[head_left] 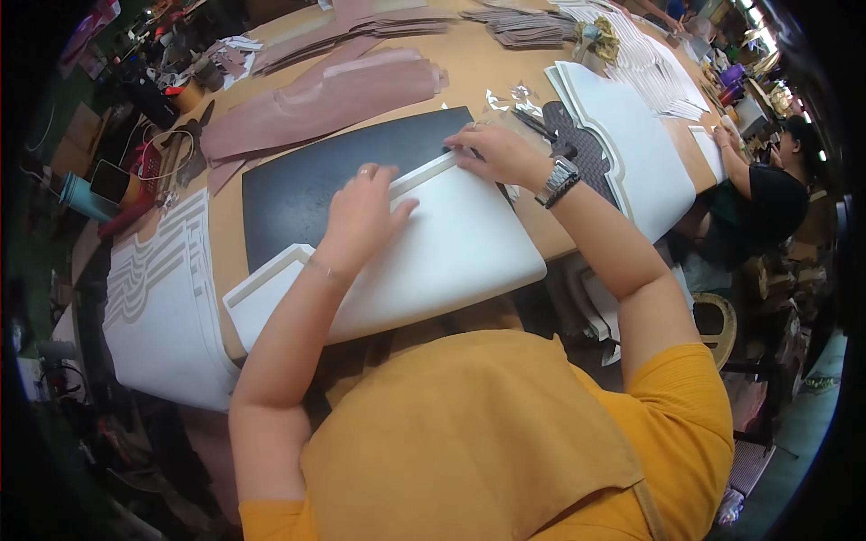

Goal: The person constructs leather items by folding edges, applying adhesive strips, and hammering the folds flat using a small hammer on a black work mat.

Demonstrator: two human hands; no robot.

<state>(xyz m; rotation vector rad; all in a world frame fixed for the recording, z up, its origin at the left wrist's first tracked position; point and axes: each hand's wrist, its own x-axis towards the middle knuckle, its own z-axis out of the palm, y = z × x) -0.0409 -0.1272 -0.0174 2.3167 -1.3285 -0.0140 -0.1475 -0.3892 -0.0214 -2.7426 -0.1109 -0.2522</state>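
A large white panel (451, 257) with a beige border strip lies on a black mat (298, 185) in front of me. My left hand (361, 212) rests flat on the panel, fingers spread along its upper border. My right hand (492, 151), with a wristwatch on the wrist, presses fingertips on the far end of that border strip, near the mat's right corner. Whether it pinches a small tool there I cannot tell.
Brown leather-like pieces (316, 99) lie beyond the mat. White cut panels (158, 298) sit at the left, more white panels (631, 144) at the right. A teal cup (86, 197) stands far left. Another person in black (776, 194) works at the table's right end.
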